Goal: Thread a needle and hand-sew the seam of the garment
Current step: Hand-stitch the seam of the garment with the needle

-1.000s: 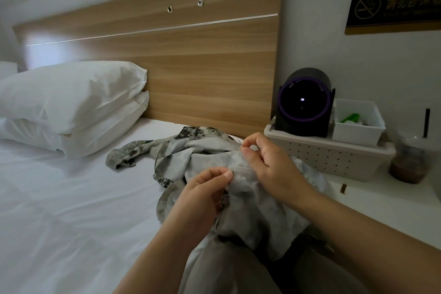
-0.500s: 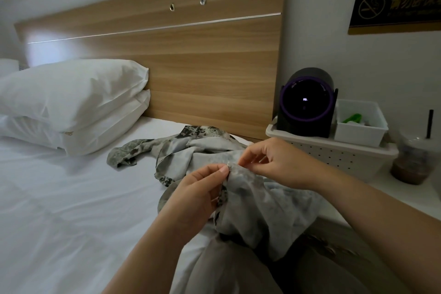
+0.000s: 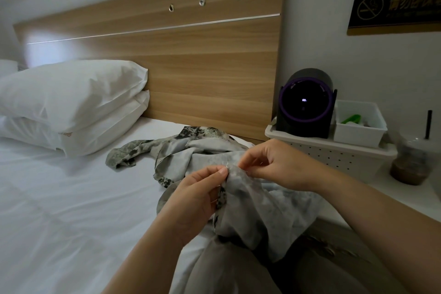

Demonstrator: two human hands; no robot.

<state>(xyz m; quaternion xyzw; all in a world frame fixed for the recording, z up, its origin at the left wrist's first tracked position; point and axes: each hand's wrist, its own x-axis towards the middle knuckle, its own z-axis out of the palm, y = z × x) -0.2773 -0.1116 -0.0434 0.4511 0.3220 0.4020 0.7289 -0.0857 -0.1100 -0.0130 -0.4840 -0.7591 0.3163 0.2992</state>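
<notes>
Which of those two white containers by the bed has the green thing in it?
The small plain-walled bin holds the green thing; it sits atop the larger perforated basket, beside the black device.

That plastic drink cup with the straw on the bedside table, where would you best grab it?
Probably grip round the upright wall of the cup, coming from the near side: the straw sticks up through the lid, and the white basket stands close on its left.
</notes>
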